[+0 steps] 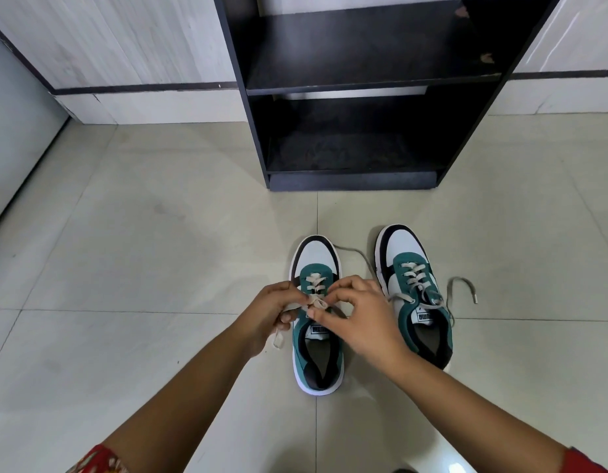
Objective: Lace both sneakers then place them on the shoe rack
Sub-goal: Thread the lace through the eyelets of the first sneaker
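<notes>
Head view, floor: pale glossy tiles (142,268) carry two sneakers side by side, toes pointing away from the person toward a dark shoe rack (357,83).
Head view, left sneaker (316,356): teal, white and black, flat on its sole, directly under both hands; its heel end is the part nearest the person.
Head view, left sneaker's lace (314,285): cream, threaded in crossings over the tongue; its upper part is gathered between the two hands, and one loose end hangs out below the left hand, beside the sneaker's left edge.
Head view, left hand (272,312): closed, fingers curled around the lace at the left side of the eyelets, touching the sneaker's upper.
Head view, right hand (357,319): thumb and forefinger pinched on the lace above the tongue, other fingers bent; it covers the right side of the left sneaker's opening and reaches across the gap to the right sneaker.
Head view, right sneaker (415,295): same colours, just right of the right hand, apart from the left sneaker; neither hand holds it.
Head view, right sneaker's lace (463,285): grey, threaded but untied, one end trailing on the tiles to the right, the other running left between the two toes.
Head view, shoe rack: stands well beyond the sneakers against the wall, with two open dark shelves visible.
Head view, sleeves (97,462): red patterned fabric at the bottom corners.
</notes>
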The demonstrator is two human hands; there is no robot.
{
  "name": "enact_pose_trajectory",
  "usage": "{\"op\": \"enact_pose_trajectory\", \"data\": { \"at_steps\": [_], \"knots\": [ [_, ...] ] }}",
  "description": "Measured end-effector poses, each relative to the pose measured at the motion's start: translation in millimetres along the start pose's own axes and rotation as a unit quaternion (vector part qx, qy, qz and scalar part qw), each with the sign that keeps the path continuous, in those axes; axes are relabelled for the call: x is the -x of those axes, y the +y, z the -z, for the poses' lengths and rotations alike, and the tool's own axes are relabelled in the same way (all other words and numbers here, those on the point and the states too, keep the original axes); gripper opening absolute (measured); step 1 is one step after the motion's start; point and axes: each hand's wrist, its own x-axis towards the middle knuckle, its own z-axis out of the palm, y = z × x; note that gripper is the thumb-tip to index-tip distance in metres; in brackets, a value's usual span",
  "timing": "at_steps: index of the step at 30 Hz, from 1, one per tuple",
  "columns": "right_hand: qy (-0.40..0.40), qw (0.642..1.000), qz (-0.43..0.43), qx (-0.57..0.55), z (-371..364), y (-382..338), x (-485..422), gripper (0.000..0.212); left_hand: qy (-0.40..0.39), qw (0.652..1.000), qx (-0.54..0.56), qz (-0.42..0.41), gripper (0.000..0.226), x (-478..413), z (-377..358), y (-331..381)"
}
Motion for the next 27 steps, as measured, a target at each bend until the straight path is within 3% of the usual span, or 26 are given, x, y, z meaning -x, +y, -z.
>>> {"op": "enact_pose_trajectory", "data": {
  "at_steps": [3, 7, 12, 17, 20, 24, 25, 27],
  "knots": [
    [0.022, 1.000, 0.012, 0.018, 1, -1, 0, 0.026, 0.029, 0.998, -0.054, -0.010, 0.024, 0, 0, 0],
    [-0.015, 0.992, -0.044, -0.119, 4, -2, -1, 0.015, 0.033, 0.997, -0.068, -0.033, 0.022, 1, 3, 1],
    [-0.085, 0.925, -0.153, -0.337, 10, -11, -6, 0.005, 0.030, 0.995, -0.078, -0.060, 0.019, 4, 3, -2],
    [-0.171, 0.878, -0.221, -0.390, 14, 0, 1, 0.014, 0.056, 0.995, -0.046, -0.065, 0.007, 9, 8, -13],
    [-0.159, 0.858, -0.267, -0.410, 10, 9, 6, 0.032, 0.049, 0.994, 0.102, -0.006, 0.006, 7, 8, -26],
    [-0.092, 0.849, -0.285, -0.436, 14, 15, 9, 0.053, 0.055, 0.950, 0.294, 0.085, 0.014, 3, 18, -34],
    [-0.082, 0.847, -0.283, -0.442, 15, 17, 9, 0.056, 0.048, 0.956, 0.278, 0.085, 0.017, 3, 20, -34],
    [-0.071, 0.847, -0.272, -0.450, 14, 19, 9, 0.057, 0.036, 0.987, 0.146, 0.064, 0.016, 6, 21, -30]
  ]
}}
